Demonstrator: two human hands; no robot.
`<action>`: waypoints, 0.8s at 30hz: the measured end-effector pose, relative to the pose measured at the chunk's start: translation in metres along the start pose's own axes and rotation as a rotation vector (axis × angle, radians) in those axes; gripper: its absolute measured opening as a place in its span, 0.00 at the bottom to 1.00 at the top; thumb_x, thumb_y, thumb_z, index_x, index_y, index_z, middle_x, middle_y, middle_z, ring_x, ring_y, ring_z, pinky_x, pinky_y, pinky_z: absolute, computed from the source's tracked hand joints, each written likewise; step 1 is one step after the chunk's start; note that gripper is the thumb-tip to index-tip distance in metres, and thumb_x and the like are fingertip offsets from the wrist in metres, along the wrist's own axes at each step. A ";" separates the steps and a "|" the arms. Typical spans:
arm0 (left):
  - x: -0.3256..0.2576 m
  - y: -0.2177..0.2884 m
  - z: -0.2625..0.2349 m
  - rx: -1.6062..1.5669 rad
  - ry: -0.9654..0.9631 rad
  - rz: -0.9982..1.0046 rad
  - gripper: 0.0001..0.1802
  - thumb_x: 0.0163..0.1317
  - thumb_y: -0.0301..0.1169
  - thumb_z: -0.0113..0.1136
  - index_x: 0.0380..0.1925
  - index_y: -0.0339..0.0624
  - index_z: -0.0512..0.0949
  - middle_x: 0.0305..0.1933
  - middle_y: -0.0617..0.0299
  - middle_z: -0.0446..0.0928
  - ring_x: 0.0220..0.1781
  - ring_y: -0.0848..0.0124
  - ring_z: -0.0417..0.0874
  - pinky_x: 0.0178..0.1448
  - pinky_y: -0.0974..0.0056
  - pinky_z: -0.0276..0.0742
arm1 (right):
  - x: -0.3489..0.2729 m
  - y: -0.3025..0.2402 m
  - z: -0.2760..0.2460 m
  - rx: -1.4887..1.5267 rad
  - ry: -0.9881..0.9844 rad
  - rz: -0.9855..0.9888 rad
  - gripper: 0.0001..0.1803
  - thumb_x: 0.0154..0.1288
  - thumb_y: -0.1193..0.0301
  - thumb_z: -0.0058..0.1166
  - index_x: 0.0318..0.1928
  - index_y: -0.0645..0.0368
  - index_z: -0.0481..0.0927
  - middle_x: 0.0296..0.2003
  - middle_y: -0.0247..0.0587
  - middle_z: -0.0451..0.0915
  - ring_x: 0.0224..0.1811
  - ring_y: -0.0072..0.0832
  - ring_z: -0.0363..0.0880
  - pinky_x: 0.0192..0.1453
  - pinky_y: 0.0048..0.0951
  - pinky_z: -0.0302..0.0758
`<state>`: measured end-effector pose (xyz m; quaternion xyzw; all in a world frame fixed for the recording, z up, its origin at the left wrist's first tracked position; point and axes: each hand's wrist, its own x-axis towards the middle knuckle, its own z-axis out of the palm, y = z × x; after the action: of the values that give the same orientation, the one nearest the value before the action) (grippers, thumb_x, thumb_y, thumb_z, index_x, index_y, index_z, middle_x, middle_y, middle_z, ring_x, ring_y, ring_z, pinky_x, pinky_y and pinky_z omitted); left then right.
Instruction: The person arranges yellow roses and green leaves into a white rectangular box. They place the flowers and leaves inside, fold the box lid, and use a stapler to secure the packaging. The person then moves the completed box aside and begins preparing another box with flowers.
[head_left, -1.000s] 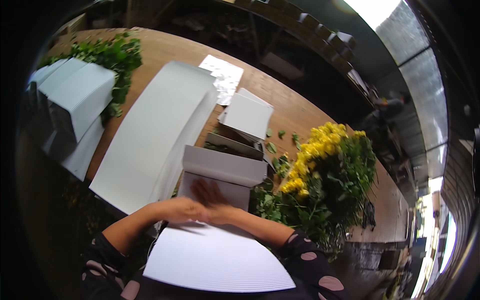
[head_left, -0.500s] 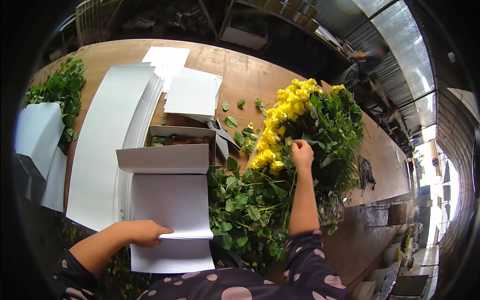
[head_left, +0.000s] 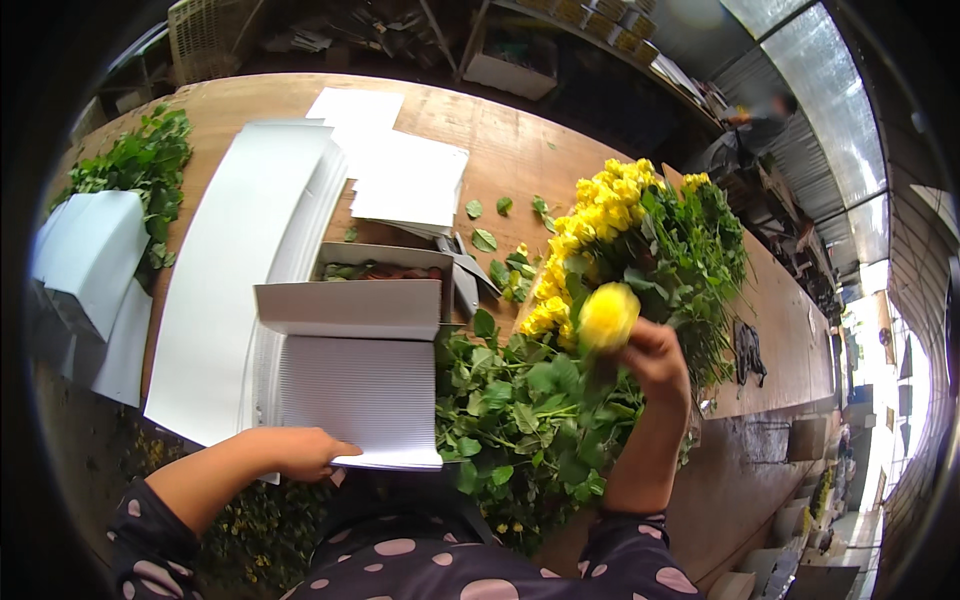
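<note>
My right hand (head_left: 655,365) pinches a yellow rose (head_left: 608,315) just below its bloom; the flower and its stem are blurred by motion. Behind it a pile of yellow roses (head_left: 600,210) lies with the leafy stems to the right. My left hand (head_left: 305,455) grips the near edge of a white corrugated cardboard sheet (head_left: 360,390), thumb on top. At the far end of that sheet stands an open cardboard box (head_left: 350,308), with leaf scraps and reddish bits inside. Cut green stems with leaves (head_left: 520,400) fill the space between the sheet and my right arm.
Long white cardboard sheets (head_left: 220,270) are stacked left of the box. Smaller white sheets (head_left: 410,180) lie beyond it, beside a grey metal tool (head_left: 467,280). A wrapped leafy bundle (head_left: 95,235) sits far left. Another person (head_left: 760,130) is at the far right.
My right hand has drawn one rose out of the pile toward me. The corrugated sheet's hanging lower part no longer shows below my left hand. The whole view has shifted slightly.
</note>
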<state>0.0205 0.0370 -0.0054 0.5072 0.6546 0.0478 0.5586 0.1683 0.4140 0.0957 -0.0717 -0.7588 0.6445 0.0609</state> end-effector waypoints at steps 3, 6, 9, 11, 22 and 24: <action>0.000 0.004 -0.003 0.007 -0.022 -0.014 0.25 0.53 0.29 0.48 0.54 0.49 0.63 0.39 0.47 0.75 0.40 0.52 0.75 0.43 0.55 0.70 | -0.003 -0.006 0.037 0.020 -0.288 -0.085 0.05 0.45 0.82 0.57 0.27 0.66 0.78 0.28 0.37 0.78 0.28 0.23 0.75 0.32 0.23 0.71; 0.003 0.006 -0.004 0.012 -0.019 0.014 0.22 0.53 0.29 0.48 0.51 0.50 0.67 0.38 0.48 0.75 0.40 0.54 0.75 0.43 0.56 0.70 | -0.003 -0.014 0.057 -0.161 -0.358 -0.153 0.07 0.40 0.80 0.60 0.25 0.64 0.78 0.25 0.38 0.77 0.25 0.24 0.72 0.29 0.23 0.68; -0.002 0.009 -0.004 0.016 0.016 0.029 0.18 0.53 0.29 0.48 0.47 0.50 0.70 0.38 0.50 0.76 0.39 0.57 0.76 0.42 0.57 0.71 | 0.004 -0.024 0.074 -0.305 -0.380 -0.125 0.07 0.42 0.81 0.58 0.27 0.64 0.78 0.25 0.38 0.77 0.26 0.25 0.72 0.31 0.23 0.68; 0.000 0.006 0.000 -0.026 0.009 0.006 0.17 0.53 0.30 0.48 0.45 0.49 0.71 0.37 0.52 0.76 0.39 0.59 0.77 0.41 0.59 0.71 | 0.017 -0.034 0.095 -0.431 -0.319 -0.139 0.08 0.44 0.81 0.57 0.29 0.63 0.78 0.25 0.38 0.76 0.26 0.26 0.73 0.31 0.24 0.68; 0.007 0.010 0.003 0.065 0.061 -0.008 0.12 0.51 0.30 0.46 0.36 0.44 0.73 0.33 0.50 0.75 0.39 0.54 0.76 0.42 0.55 0.70 | 0.048 0.088 0.246 -0.819 -0.743 -0.136 0.13 0.50 0.66 0.52 0.38 0.56 0.76 0.35 0.42 0.76 0.37 0.39 0.75 0.40 0.37 0.72; 0.003 0.007 0.004 -0.011 0.066 -0.012 0.12 0.52 0.30 0.46 0.38 0.45 0.73 0.34 0.50 0.75 0.39 0.54 0.76 0.42 0.55 0.70 | 0.049 0.070 0.227 -0.613 -0.553 -0.319 0.14 0.50 0.69 0.53 0.41 0.56 0.75 0.38 0.41 0.76 0.37 0.39 0.75 0.42 0.34 0.72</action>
<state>0.0281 0.0405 -0.0039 0.4983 0.6755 0.0647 0.5396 0.0802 0.2147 -0.0103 0.2067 -0.9042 0.3671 -0.0696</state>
